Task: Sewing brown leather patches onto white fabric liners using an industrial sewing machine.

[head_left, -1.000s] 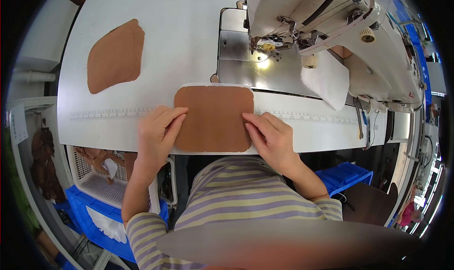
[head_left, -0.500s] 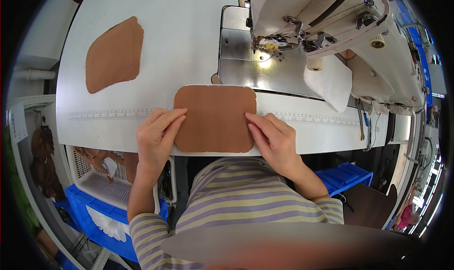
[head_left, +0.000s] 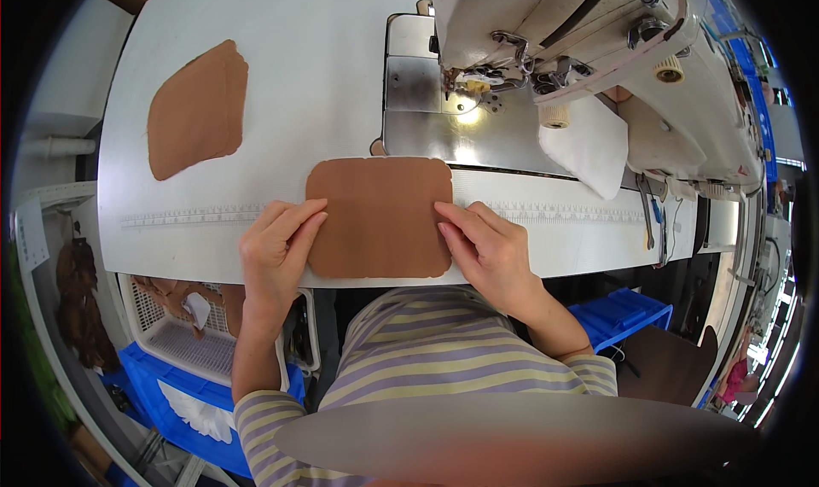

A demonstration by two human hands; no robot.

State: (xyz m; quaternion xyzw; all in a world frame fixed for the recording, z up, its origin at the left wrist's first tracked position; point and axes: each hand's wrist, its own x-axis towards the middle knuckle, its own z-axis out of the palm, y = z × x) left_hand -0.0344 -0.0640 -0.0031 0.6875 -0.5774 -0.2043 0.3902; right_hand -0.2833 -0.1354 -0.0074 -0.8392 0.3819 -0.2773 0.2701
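A brown fabric panel (head_left: pixel 380 222) with rounded corners lies flat at the table's near edge, a thin white layer showing along its far rim. My left hand (head_left: pixel 277 244) pinches the panel's left side between thumb and fingers. On the opposite side, my right hand (head_left: pixel 490 248) pinches the right edge the same way. Just beyond the panel is the metal plate (head_left: pixel 478 137) of a sewing machine (head_left: pixel 580 34), its needle area lit by a small lamp. Farther left, a second brown fabric piece (head_left: pixel 198 111) with a curved outline rests apart from both hands.
A ruler strip (head_left: pixel 196 217) runs across the white table (head_left: pixel 316 43). White fabric pieces (head_left: pixel 589 150) sit under the machine arm, with pliers-like tools (head_left: pixel 648 209) at right. Below left, a white basket (head_left: pixel 183 350) holds brown scraps above a blue crate (head_left: pixel 183 431).
Both hands keep their pinch on the brown panel. The whole view has shifted slightly, moving the machine a little left in the picture; the panel stays in nearly the same place on the table.
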